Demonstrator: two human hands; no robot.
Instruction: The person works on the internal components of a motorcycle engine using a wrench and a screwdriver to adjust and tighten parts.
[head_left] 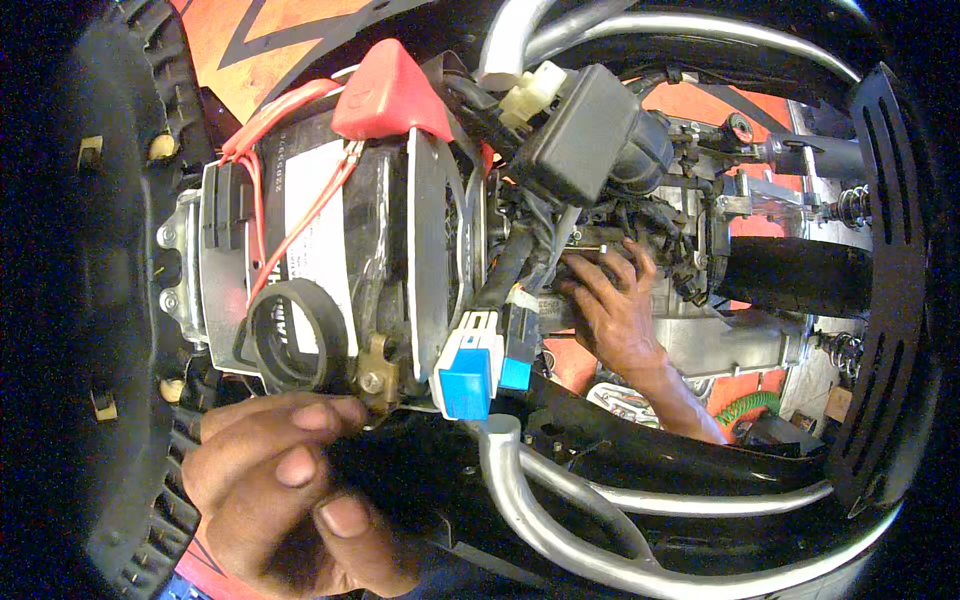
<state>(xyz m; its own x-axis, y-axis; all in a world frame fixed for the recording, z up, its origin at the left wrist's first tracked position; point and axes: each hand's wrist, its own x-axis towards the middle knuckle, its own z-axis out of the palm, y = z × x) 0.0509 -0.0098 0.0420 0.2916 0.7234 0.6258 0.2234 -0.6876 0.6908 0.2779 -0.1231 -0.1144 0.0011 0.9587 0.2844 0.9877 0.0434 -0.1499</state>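
If touching the brass-coloured terminal [372, 374], left of centre in the frame, with anything metal, possibly sparking or shorting the dark battery [385, 230] above. Showing at lower left a left hand [290, 490], large and near, curling its fingers inward; placing fingertips just below and left of that terminal, but not revealing any pinched object or definite contact. Showing at upper left a red cap [390, 100] above thin red wires [315, 219], possibly snagging these if brushing past. Presenting mid-frame a white-and-blue connector [466, 375], hanging between both hands, possibly straining its leads if being knocked. Continuing right of centre, possibly losing a slim metal piece [588, 249] down among the dark cables [668, 240] if slipping, through working in so cramped a gap. Showing there a right hand [615, 315], bending its fingers toward the upper left; having that slim piece lying just above the fingertips, near or touching, but leaving a firm grasp impossible to tell.
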